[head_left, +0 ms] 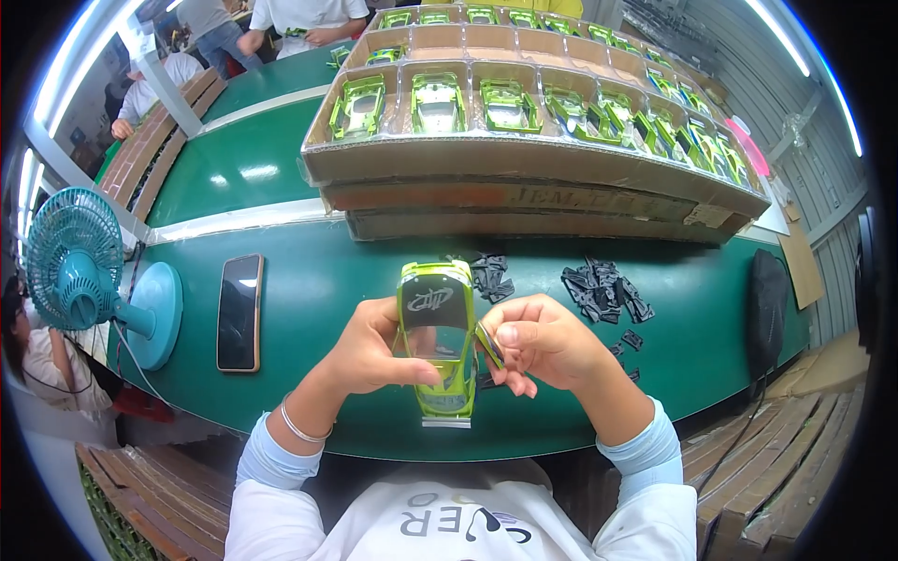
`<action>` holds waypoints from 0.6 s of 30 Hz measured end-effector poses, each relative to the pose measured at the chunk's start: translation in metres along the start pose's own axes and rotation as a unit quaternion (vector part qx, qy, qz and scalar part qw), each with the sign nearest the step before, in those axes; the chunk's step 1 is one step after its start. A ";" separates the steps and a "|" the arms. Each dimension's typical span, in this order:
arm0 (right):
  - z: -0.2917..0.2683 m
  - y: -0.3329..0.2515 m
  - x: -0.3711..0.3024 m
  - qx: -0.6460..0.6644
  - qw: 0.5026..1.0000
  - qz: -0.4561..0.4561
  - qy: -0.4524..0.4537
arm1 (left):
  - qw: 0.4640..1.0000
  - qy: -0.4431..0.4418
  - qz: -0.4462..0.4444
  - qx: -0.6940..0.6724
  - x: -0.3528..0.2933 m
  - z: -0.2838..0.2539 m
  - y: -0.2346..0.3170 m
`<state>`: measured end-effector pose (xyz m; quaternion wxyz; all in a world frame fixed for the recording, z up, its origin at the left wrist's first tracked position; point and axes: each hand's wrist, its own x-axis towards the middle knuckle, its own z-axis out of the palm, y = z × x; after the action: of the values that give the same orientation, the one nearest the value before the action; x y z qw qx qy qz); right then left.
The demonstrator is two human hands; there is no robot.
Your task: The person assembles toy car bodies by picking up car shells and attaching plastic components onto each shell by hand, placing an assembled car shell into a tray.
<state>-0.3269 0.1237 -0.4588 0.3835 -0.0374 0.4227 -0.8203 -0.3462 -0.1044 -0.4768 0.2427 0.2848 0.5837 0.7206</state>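
Note:
My left hand (pixel 376 353) is closed round a lime-green toy car body (pixel 436 313) with a dark hood, above the green worktop. Its thumb lies across the body. Between the thumb and fingers of my right hand (pixel 554 344) is a small green and black car door (pixel 489 347), held at the body's right side. Whether the door touches the body cannot be made out. Beyond my hands lie a pile of small black plastic parts (pixel 491 278) and a larger pile of similar parts (pixel 601 288).
A stacked cardboard tray (pixel 543 166) with green car bodies in compartments spans the far side. On the left stand a teal fan (pixel 150 313) and a phone (pixel 240 313). A black pouch (pixel 765 309) lies at the right. Other people (pixel 309 21) sit at the far left.

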 end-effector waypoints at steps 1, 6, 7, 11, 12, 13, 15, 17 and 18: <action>-0.001 0.000 -0.001 0.000 1.000 -0.001 0.000 | 1.000 -0.001 0.000 0.000 0.002 0.003 0.001; -0.002 0.005 -0.002 -0.057 0.994 -0.080 0.051 | 0.991 0.084 0.015 0.106 0.011 0.013 0.001; 0.001 0.009 -0.002 -0.057 0.994 -0.080 0.050 | 0.978 0.106 0.055 0.173 0.014 0.016 -0.001; 0.015 0.024 -0.002 -0.295 0.909 -0.253 0.153 | 0.954 0.142 0.086 0.248 0.013 0.026 -0.006; 0.014 0.026 -0.002 -0.396 0.845 -0.322 0.158 | 0.977 0.133 0.015 0.168 0.011 0.027 -0.004; 0.014 0.028 -0.001 -0.489 0.766 -0.385 0.160 | 0.977 0.134 0.014 0.167 0.011 0.028 -0.004; 0.014 0.028 0.000 -0.523 0.734 -0.401 0.162 | 0.990 0.116 0.053 0.066 0.013 0.028 -0.004; 0.014 0.028 0.003 -0.593 0.631 -0.478 0.149 | 0.990 0.116 0.051 0.067 0.014 0.025 -0.006; 0.014 0.028 0.004 -0.593 0.634 -0.474 0.148 | 0.986 0.125 0.077 0.072 0.015 0.024 -0.007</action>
<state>-0.3073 0.1019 -0.4709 -0.2310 -0.3300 0.7933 -0.4566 -0.3398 -0.0758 -0.4777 0.0901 0.2535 0.6362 0.7231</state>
